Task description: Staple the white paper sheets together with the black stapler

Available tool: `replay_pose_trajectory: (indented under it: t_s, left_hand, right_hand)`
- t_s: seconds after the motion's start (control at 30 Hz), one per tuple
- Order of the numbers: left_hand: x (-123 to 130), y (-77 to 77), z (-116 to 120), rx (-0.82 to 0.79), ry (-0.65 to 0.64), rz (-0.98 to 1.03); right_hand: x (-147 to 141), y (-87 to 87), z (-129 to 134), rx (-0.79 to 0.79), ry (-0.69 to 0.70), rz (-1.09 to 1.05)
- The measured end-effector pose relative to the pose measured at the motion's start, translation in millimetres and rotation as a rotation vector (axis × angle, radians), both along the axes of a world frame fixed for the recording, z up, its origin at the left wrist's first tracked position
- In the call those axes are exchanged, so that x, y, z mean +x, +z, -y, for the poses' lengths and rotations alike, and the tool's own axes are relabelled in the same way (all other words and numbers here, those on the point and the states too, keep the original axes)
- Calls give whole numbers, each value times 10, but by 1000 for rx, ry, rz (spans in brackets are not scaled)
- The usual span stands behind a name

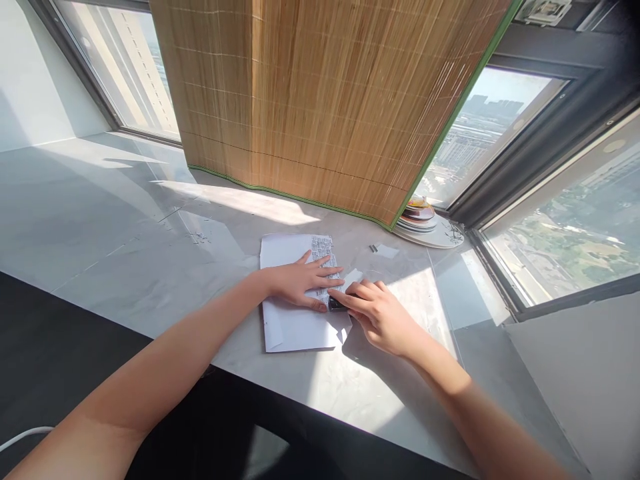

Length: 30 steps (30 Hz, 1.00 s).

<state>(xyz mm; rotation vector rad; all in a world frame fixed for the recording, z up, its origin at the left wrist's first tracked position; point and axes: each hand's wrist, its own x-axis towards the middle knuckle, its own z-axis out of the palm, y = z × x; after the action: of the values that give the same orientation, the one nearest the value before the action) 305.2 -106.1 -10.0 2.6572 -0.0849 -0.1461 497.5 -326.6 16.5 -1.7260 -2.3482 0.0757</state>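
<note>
A white sheet or thin stack of paper (295, 327) lies on the grey marble-patterned counter. Along its upper right runs a strip of dense black print (321, 247), its edge uneven. My left hand (303, 283) rests flat on the paper with fingers spread, partly covering the print. At the paper's right edge, my right hand (380, 313) is closed around a small black tool (337, 304) that looks like a stapler; most of it is hidden under the fingers. Small white paper pieces (343, 335) stick out or lie beside that edge, below the tool.
Farther right lie a white scrap (387, 251) and tiny dark bits (373, 248). Stacked plates (420, 223) stand in the window corner. A bamboo blind (320, 100) with green edging hangs down to the counter (125, 267). Windows (490, 127) flank it.
</note>
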Motion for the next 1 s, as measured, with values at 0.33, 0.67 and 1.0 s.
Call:
replay_pose_trajectory:
  t_s: [0.33, 0.67, 1.0]
  left_hand:
    - [-7, -2, -8, 11, -2, -4]
    - [-19, 36, -48, 15, -6, -13]
    - [-11, 40, -194, -235, 236, 480]
  right_hand:
    - [-160, -44, -38, 52, -15, 182]
    - [448, 42, 15, 34, 19, -27]
    - [428, -128, -122, 189, -398, -255]
